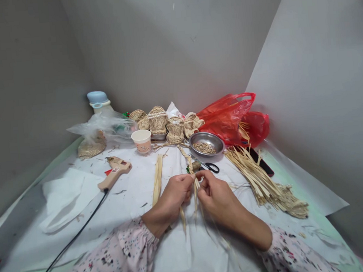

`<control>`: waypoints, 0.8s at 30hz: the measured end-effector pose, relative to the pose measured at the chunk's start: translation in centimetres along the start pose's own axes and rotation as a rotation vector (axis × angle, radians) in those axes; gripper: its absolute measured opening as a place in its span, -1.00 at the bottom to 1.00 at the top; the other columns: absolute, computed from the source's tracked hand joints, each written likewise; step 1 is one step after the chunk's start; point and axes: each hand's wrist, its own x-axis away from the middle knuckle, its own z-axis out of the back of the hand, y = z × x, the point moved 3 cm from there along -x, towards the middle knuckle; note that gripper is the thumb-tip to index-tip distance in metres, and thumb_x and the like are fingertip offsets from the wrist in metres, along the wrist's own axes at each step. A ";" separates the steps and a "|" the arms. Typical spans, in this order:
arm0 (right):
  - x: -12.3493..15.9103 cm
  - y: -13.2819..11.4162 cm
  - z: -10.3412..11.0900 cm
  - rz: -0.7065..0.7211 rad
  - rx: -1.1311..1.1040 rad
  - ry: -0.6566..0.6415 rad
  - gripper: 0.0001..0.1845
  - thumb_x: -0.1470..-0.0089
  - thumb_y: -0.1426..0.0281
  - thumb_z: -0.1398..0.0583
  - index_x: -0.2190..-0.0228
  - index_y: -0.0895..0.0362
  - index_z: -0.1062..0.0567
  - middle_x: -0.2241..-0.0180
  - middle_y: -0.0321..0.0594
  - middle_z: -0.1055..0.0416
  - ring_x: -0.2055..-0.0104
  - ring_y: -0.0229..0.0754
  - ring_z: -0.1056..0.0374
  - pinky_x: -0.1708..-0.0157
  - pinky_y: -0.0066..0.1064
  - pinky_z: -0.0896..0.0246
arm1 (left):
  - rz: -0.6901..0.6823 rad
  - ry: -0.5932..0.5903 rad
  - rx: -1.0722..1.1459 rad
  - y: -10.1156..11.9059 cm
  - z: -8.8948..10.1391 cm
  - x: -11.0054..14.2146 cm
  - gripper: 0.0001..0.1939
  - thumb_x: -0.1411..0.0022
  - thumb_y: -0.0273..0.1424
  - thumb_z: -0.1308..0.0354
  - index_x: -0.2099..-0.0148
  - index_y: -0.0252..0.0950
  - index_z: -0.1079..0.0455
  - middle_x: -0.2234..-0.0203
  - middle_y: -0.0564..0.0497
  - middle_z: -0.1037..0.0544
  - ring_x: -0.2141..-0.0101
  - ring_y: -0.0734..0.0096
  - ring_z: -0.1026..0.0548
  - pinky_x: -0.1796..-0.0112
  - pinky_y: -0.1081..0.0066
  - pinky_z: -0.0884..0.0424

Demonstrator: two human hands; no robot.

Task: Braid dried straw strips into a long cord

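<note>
Pale flat straw strips [194, 198], narrow and tapering, held above the sheet between our two hands; their upper part disappears into our grip and the loose tails hang toward us. Our left hand [169, 196]: fingers curled closed, gripping the strips. Our right hand [217, 196]: fingers also closed, pinching the same strips from the other side, seemingly to keep them gathered and taut.

Just beyond the fingertips: black-handled steel scissors [212, 167], placed within easy reach. To the right, a loose sheaf of matching pale strips [254, 174]; to the left, a narrower bunch of pale strips [157, 180], both apparently kept close as supply.

Containers: a round steel bowl [215, 142] holding small brownish pieces; a pale paper cup [142, 143], contents unseen; a red plastic bag [227, 119], contents unclear.

Further out: woven straw shapes [157, 120] grouped together; a tan glue gun [114, 171] with a black cord [67, 247], resting on a white paper sheet [133, 199].
</note>
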 end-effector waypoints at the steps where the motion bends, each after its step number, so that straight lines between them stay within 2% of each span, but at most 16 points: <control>1: 0.0 0.1 -0.1 -0.004 -0.012 -0.003 -0.62 0.10 0.54 -0.05 0.16 0.15 -0.34 0.57 -0.36 -0.31 0.55 -0.28 -0.19 0.52 -0.48 -0.01 | 0.001 -0.001 -0.005 0.0 0.0 0.0 -0.67 -0.12 -0.20 -0.08 0.54 -0.28 -0.12 0.74 0.24 -0.05 0.72 0.67 0.04 0.67 0.53 0.13; 8: 0.0 0.0 -0.4 -0.023 -0.051 -0.033 -0.60 0.12 0.57 -0.05 0.15 0.17 -0.29 0.59 -0.39 -0.29 0.53 -0.28 -0.22 0.50 -0.49 -0.04 | 0.003 0.008 -0.080 -0.2 0.0 -0.1 -0.72 -0.08 -0.23 -0.08 0.54 -0.29 -0.16 0.74 0.23 -0.07 0.73 0.66 0.00 0.67 0.52 0.13; 12: -0.2 -0.2 0.7 -0.034 -0.004 -0.075 -0.70 0.02 0.49 -0.06 0.19 0.14 -0.37 0.62 -0.39 -0.30 0.57 -0.28 -0.22 0.54 -0.48 -0.03 | -0.004 0.015 -0.106 -0.2 0.1 -0.3 -0.73 -0.08 -0.24 -0.07 0.53 -0.29 -0.17 0.73 0.23 -0.07 0.71 0.65 0.00 0.66 0.54 0.13; 14: -0.5 -0.2 1.8 0.012 0.058 0.002 -0.77 -0.06 0.42 -0.06 0.24 0.12 -0.44 0.55 -0.31 -0.39 0.51 -0.25 -0.27 0.47 -0.44 -0.08 | -0.013 0.011 -0.114 -0.1 0.1 -0.3 -0.72 -0.09 -0.23 -0.07 0.53 -0.29 -0.16 0.73 0.23 -0.06 0.70 0.65 0.02 0.66 0.54 0.13; 16: -0.9 -0.1 2.7 0.101 0.123 0.125 -0.78 -0.10 0.39 -0.05 0.28 0.12 -0.48 0.40 -0.22 -0.45 0.37 -0.19 -0.32 0.33 -0.38 -0.14 | -0.023 0.011 -0.131 0.0 0.1 -0.3 -0.73 -0.09 -0.23 -0.07 0.51 -0.29 -0.18 0.73 0.23 -0.06 0.69 0.64 0.03 0.65 0.54 0.13; 18: -1.2 0.1 3.1 0.202 0.159 0.186 -0.77 -0.10 0.40 -0.05 0.28 0.14 -0.49 0.28 -0.15 -0.45 0.22 -0.12 -0.31 0.18 -0.32 -0.12 | -0.032 0.005 -0.153 0.0 0.0 -0.2 -0.74 -0.10 -0.23 -0.06 0.50 -0.30 -0.20 0.73 0.23 -0.07 0.68 0.63 0.02 0.65 0.54 0.13; 21: -1.7 0.7 2.4 0.253 0.114 0.069 -0.74 -0.11 0.43 -0.04 0.23 0.17 -0.49 0.22 -0.11 -0.45 0.15 -0.10 -0.29 0.11 -0.29 -0.11 | -0.032 -0.017 -0.179 0.1 -0.2 -0.1 -0.71 -0.10 -0.20 -0.06 0.50 -0.30 -0.19 0.73 0.23 -0.07 0.67 0.63 0.03 0.64 0.54 0.13; 24: -2.0 1.4 1.5 0.171 -0.034 -0.100 -0.72 -0.15 0.43 0.01 0.27 0.16 -0.49 0.29 -0.17 -0.46 0.26 -0.17 -0.32 0.23 -0.36 -0.16 | -0.020 -0.038 -0.214 0.3 -0.4 0.1 -0.71 -0.10 -0.19 -0.06 0.49 -0.31 -0.21 0.71 0.23 -0.07 0.67 0.63 0.04 0.63 0.54 0.13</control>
